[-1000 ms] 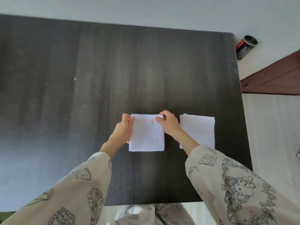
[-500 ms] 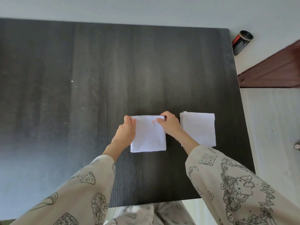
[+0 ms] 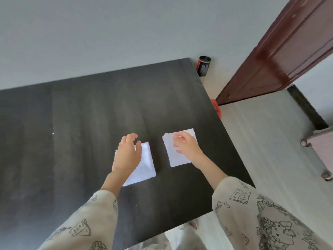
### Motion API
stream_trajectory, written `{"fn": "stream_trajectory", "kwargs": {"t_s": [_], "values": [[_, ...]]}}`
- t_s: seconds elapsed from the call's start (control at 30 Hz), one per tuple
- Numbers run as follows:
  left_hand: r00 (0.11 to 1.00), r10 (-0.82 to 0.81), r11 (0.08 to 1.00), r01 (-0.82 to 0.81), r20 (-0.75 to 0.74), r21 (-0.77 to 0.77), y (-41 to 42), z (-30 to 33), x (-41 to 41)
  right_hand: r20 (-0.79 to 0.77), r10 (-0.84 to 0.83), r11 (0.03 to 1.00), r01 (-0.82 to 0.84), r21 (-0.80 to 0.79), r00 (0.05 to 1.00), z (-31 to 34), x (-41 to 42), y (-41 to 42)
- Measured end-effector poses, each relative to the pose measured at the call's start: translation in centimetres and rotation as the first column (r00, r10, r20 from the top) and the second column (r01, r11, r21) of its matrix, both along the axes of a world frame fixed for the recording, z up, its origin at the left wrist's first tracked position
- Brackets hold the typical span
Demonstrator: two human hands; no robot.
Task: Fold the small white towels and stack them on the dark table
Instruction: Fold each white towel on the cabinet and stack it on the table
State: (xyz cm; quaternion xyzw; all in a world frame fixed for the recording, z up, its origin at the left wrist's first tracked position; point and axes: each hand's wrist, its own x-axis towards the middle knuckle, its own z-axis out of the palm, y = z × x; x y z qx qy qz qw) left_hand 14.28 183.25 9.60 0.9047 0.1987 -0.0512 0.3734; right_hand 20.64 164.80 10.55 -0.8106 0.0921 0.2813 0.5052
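Both hands have let go of the folded towel's far corners. My left hand (image 3: 127, 154) hovers over that folded towel (image 3: 144, 165), fingers spread; my right hand (image 3: 185, 147) sits over the second towel (image 3: 171, 152), fingers loosely apart, on the dark table (image 3: 81, 123).

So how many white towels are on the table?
2. One towel lies under the left hand, near the table's middle. The other towel lies beside it, towards the right edge, under the right hand. It may be several stacked; I cannot tell.
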Motion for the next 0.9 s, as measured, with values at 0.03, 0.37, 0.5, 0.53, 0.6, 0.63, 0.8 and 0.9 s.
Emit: {"fn": "stream_trajectory", "kwargs": {"t_s": [0.03,0.37,0.5,0.53,0.6,0.63,0.8,0.9], "values": [[0.998,-0.052,0.998,0.052,0.025,-0.019,-2.1,0.9,0.6,0.023,-0.048,0.999,0.047,0.013,0.999,1.1,-0.2,-2.1],[0.791,-0.562,0.811,0.584,0.240,-0.024,-32.9,8.3,0.4,0.210,-0.490,0.872,0.473,0.129,0.846,10.5,-10.4,-33.1],[0.628,-0.734,0.648,0.761,0.258,-0.006,-47.9,9.5,-1.4,0.273,-0.654,0.752,0.646,0.130,0.706,12.1,-17.2,-47.2],[0.593,-0.758,0.613,0.790,0.272,-0.014,-51.4,9.8,-2.1,0.278,-0.690,0.717,0.684,0.136,0.668,12.3,-18.8,-50.4],[0.515,-0.806,0.524,0.850,0.292,-0.053,-58.1,10.2,-3.5,0.289,-0.743,0.657,0.741,0.140,0.604,12.4,-21.8,-56.1],[0.474,-0.830,0.477,0.877,0.294,-0.067,-61.1,10.4,-4.1,0.296,-0.764,0.627,0.767,0.136,0.573,12.3,-23.1,-58.7],[0.296,-0.911,0.290,0.955,0.289,-0.063,-74.9,10.5,-6.4,0.313,-0.854,0.469,0.876,0.114,0.416,10.9,-28.0,-69.9],[0.224,-0.935,0.210,0.975,0.275,-0.080,-82.9,9.8,-6.8,0.310,-0.884,0.395,0.914,0.093,0.350,9.8,-29.6,-76.5]]}}
